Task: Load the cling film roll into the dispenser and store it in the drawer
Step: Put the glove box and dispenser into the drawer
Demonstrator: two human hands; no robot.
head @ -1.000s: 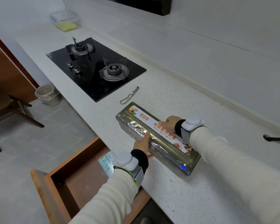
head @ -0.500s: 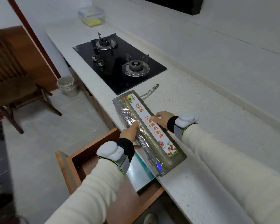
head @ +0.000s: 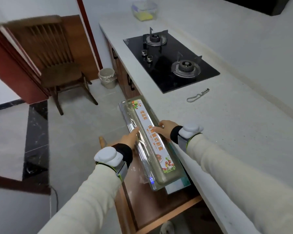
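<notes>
The long translucent cling film dispenser (head: 146, 137), with a white label of orange characters on its lid, hangs lengthwise over the open wooden drawer (head: 169, 215), off the counter edge. My left hand (head: 129, 138) holds its left side with the fingers along the film. My right hand (head: 164, 130) grips its right edge near the middle. A small blue light shows at the dispenser's near end. A white and teal box (head: 179, 184) lies in the drawer beneath it.
The white counter (head: 227, 132) carries a black two-burner hob (head: 171, 59), a metal peeler (head: 197, 96) and a lidded container with a yellow sponge (head: 144, 11). On the floor to the left stand a wooden chair (head: 57, 65) and a small bin (head: 107, 78).
Both hands have carried the dispenser off the counter, turning it lengthwise, and it now hangs over the open drawer. The view has swung left toward the floor and chair.
</notes>
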